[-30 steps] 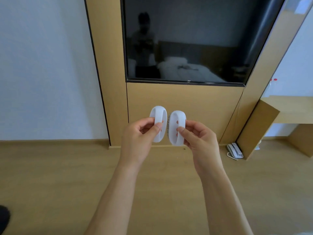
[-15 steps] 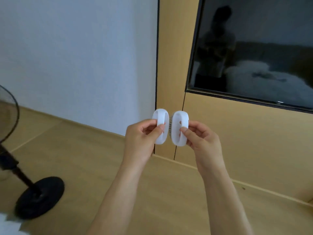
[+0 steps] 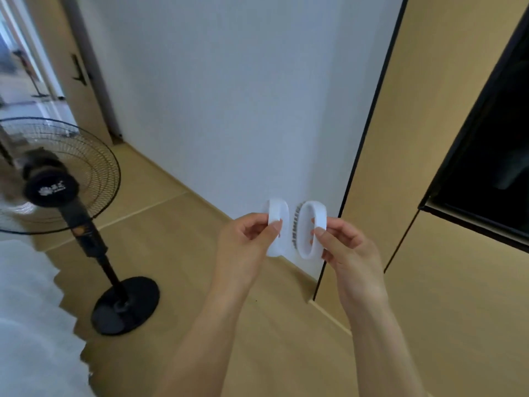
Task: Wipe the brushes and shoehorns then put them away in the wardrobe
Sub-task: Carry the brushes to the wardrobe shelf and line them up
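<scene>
Two white oval brushes are held upright in front of me, side by side and a little apart. My left hand (image 3: 246, 239) pinches the left brush (image 3: 277, 216) by its looped handle, thumb on the front. The right brush (image 3: 312, 224) is pinched by my right hand (image 3: 347, 247); grey bristles show along its left edge, facing the other brush. No shoehorn or wardrobe is in sight.
A black standing fan (image 3: 54, 184) stands on the wooden floor at the left, its round base (image 3: 126, 305) near a white bed edge (image 3: 25, 325). A white wall (image 3: 243, 96) is ahead, a wooden panel (image 3: 429, 138) with a dark screen (image 3: 498, 156) at the right. A doorway (image 3: 25, 67) opens far left.
My view has swung left, away from the screen toward the white wall, fan and doorway. Both hands still hold the brushes, which are now slightly farther apart.
</scene>
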`<state>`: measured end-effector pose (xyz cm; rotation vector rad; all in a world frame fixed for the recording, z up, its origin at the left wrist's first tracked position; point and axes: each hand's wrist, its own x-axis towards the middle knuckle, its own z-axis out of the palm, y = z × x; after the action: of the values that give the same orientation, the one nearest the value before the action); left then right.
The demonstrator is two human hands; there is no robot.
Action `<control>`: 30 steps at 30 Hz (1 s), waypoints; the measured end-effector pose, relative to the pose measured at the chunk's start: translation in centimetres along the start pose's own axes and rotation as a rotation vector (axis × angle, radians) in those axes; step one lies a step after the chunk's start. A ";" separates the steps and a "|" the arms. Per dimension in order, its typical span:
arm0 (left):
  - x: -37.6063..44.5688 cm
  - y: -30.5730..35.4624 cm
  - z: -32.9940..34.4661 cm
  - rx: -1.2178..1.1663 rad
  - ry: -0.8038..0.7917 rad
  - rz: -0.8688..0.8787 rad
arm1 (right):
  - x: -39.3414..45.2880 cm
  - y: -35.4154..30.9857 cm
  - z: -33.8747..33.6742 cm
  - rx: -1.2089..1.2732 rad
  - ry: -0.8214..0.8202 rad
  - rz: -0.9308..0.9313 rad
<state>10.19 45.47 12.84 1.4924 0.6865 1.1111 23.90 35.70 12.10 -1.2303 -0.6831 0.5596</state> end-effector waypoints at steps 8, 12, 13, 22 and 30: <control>13.0 -5.7 -2.8 0.012 0.072 0.016 | 12.6 4.4 6.6 -0.066 -0.082 0.000; 22.2 -6.7 -4.8 0.002 0.084 0.073 | 21.0 5.2 11.6 -0.052 -0.083 -0.024; 24.3 -6.9 -5.5 0.012 0.082 0.076 | 23.0 5.3 12.9 -0.054 -0.086 -0.024; 38.7 -10.0 -13.1 0.055 0.192 0.069 | 36.3 9.4 24.5 -0.035 -0.186 -0.021; 49.5 -14.4 -18.8 0.083 0.344 0.035 | 47.3 14.7 34.2 -0.027 -0.365 0.008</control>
<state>14.71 100.12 11.84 1.4000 0.9549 1.3984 30.63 95.52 12.07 -1.1668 -0.9948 0.7941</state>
